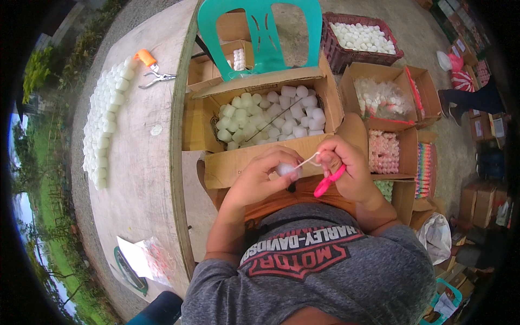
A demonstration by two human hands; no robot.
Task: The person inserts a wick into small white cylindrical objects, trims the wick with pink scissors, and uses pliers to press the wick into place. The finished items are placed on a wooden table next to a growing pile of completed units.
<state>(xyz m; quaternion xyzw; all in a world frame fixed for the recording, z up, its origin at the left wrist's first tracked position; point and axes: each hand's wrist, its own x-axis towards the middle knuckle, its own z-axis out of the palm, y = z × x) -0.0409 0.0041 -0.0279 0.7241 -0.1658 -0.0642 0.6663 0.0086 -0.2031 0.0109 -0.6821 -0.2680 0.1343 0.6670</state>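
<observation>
In front of my waist, my left hand (262, 170) is closed round a small frosted-white rounded piece (285, 169). A white cord (309, 160) runs from that piece to my right hand (346, 162), where thumb and fingers pinch it. From the same right hand hangs a bright pink looped handle (330, 181), like that of small scissors; its blades are hidden. Just beyond my hands stands an open cardboard box (197, 123) holding many similar white pieces (250, 115). A thin dark rod (273, 120) lies across them.
On the table (146, 179) at left are rows of white pieces (103, 127), orange-handled pliers (154, 67) and a plastic bag (157, 260). A green chair (260, 38) stands beyond the box. Rightward are a maroon crate (355, 57), cardboard boxes (398, 73) and another person's leg (474, 100).
</observation>
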